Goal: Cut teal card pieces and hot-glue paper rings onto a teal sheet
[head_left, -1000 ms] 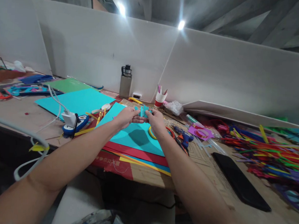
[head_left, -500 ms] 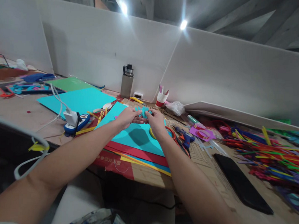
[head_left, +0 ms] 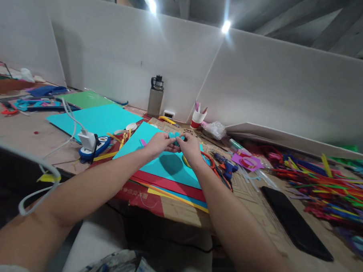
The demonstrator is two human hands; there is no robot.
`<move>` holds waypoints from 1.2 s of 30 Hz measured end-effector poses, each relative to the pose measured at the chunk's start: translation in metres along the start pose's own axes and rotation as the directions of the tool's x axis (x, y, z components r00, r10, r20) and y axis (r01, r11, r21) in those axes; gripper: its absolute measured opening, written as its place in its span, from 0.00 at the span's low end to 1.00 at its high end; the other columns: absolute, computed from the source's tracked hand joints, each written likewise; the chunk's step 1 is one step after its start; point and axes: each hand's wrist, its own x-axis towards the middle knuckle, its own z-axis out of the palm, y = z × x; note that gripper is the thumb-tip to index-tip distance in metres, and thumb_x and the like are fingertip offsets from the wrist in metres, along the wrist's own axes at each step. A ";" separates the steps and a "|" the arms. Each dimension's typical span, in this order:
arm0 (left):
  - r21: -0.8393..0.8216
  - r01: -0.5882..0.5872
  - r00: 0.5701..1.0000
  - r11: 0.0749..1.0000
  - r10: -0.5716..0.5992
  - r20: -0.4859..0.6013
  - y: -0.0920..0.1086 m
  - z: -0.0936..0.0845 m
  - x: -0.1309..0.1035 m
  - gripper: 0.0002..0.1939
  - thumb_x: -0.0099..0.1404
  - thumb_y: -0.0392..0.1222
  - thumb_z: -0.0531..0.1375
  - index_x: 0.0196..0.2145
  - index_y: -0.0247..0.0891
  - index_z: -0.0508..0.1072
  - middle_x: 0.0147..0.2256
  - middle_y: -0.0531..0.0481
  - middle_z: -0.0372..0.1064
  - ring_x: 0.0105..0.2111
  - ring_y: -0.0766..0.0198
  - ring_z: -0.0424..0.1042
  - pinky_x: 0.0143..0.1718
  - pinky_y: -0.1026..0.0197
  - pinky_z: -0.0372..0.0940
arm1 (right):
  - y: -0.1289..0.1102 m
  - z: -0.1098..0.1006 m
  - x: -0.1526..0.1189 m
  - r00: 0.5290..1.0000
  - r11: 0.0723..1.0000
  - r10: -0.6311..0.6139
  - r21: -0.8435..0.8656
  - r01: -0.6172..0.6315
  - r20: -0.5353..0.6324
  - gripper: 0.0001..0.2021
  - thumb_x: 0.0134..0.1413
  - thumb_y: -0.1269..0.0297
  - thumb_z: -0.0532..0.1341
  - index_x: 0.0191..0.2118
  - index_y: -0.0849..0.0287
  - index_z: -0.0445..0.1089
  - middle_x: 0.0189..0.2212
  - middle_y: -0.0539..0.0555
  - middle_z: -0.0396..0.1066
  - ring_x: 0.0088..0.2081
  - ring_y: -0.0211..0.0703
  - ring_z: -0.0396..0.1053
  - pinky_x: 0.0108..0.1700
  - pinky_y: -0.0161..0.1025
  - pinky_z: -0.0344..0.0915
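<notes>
Between both hands is a small turquoise piece with petal-like lobes [head_left: 174, 135], held above a stack of coloured sheets. My left hand [head_left: 162, 144] pinches it from the left, and my right hand [head_left: 190, 147] grips its right side with the fingertips. Fingers cover much of the piece, so its full shape is hidden. Below them lies a turquoise sheet [head_left: 150, 166], which carries the hands' shadow. A small pink strip [head_left: 143, 142] rests on that sheet, left of my left hand. Partly behind my right wrist are orange-handled scissors [head_left: 209, 160].
A blue glue gun [head_left: 229, 169] and a black phone [head_left: 295, 221] lie on the right, near a heap of coloured strips [head_left: 326, 190]. A power strip [head_left: 95, 148] with a white charger stands left. Behind are a bottle [head_left: 156, 97] and a paper cup [head_left: 198, 118].
The turquoise piece has turned in my fingers, and its lobes show differently. Both hands stay close together around it. The whole view has shifted slightly.
</notes>
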 end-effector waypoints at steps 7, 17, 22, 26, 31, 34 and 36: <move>-0.019 0.008 1.000 1.000 -0.008 -0.017 0.002 -0.001 -0.001 0.09 0.65 0.27 0.56 0.26 0.30 0.68 0.23 0.43 0.74 0.23 0.65 0.75 0.30 0.63 0.71 | -0.008 -0.002 -0.005 0.995 0.973 0.059 0.217 -0.076 0.081 0.14 0.46 0.56 0.61 0.34 0.62 0.71 0.18 0.46 0.63 0.18 0.36 0.64 0.20 0.34 0.63; -0.017 0.060 0.998 0.998 -0.059 0.039 -0.001 -0.002 0.000 0.12 0.67 0.29 0.54 0.25 0.32 0.64 0.19 0.48 0.69 0.19 0.69 0.70 0.24 0.68 0.65 | -0.003 -0.002 -0.003 0.988 0.991 -0.119 0.072 0.112 0.095 0.17 0.53 0.51 0.53 0.23 0.58 0.64 0.17 0.46 0.57 0.20 0.35 0.57 0.24 0.33 0.53; -0.038 0.096 0.989 0.995 -0.091 0.119 -0.001 0.000 0.001 0.12 0.68 0.32 0.52 0.26 0.33 0.64 0.18 0.52 0.64 0.17 0.71 0.66 0.19 0.71 0.60 | -0.009 -0.003 -0.005 0.975 0.975 -0.215 -0.036 0.217 0.065 0.20 0.57 0.51 0.50 0.19 0.57 0.58 0.18 0.48 0.57 0.25 0.37 0.58 0.29 0.34 0.54; -0.067 0.078 0.988 0.995 -0.068 0.141 0.000 -0.001 0.004 0.10 0.66 0.32 0.52 0.26 0.33 0.65 0.18 0.53 0.63 0.15 0.71 0.65 0.17 0.70 0.58 | -0.014 -0.008 -0.003 0.962 0.976 -0.210 -0.015 0.216 0.176 0.20 0.59 0.52 0.48 0.27 0.59 0.68 0.25 0.51 0.65 0.27 0.38 0.61 0.32 0.36 0.60; -0.010 0.076 0.993 0.997 -0.074 0.093 0.001 -0.005 0.004 0.07 0.64 0.33 0.54 0.28 0.34 0.67 0.20 0.52 0.67 0.19 0.68 0.70 0.21 0.68 0.63 | -0.017 -0.022 -0.001 0.881 0.950 -0.305 0.054 0.307 0.361 0.33 0.47 0.55 0.64 0.60 0.55 0.61 0.52 0.59 0.63 0.38 0.40 0.66 0.37 0.40 0.68; 0.019 0.074 0.992 0.997 -0.075 0.096 -0.001 -0.006 0.004 0.06 0.65 0.35 0.54 0.29 0.34 0.67 0.21 0.52 0.69 0.20 0.67 0.71 0.24 0.66 0.66 | -0.015 -0.024 -0.001 0.847 0.920 -0.342 -0.037 0.389 0.407 0.37 0.44 0.61 0.67 0.62 0.54 0.59 0.53 0.60 0.64 0.38 0.41 0.66 0.40 0.42 0.68; 0.027 0.081 0.991 0.996 -0.084 0.105 -0.003 -0.005 0.004 0.06 0.64 0.34 0.54 0.29 0.34 0.67 0.21 0.50 0.70 0.20 0.67 0.71 0.24 0.65 0.66 | -0.013 -0.023 0.000 0.848 0.903 -0.342 -0.108 0.416 0.405 0.33 0.46 0.64 0.65 0.61 0.56 0.62 0.49 0.59 0.67 0.38 0.41 0.66 0.43 0.43 0.68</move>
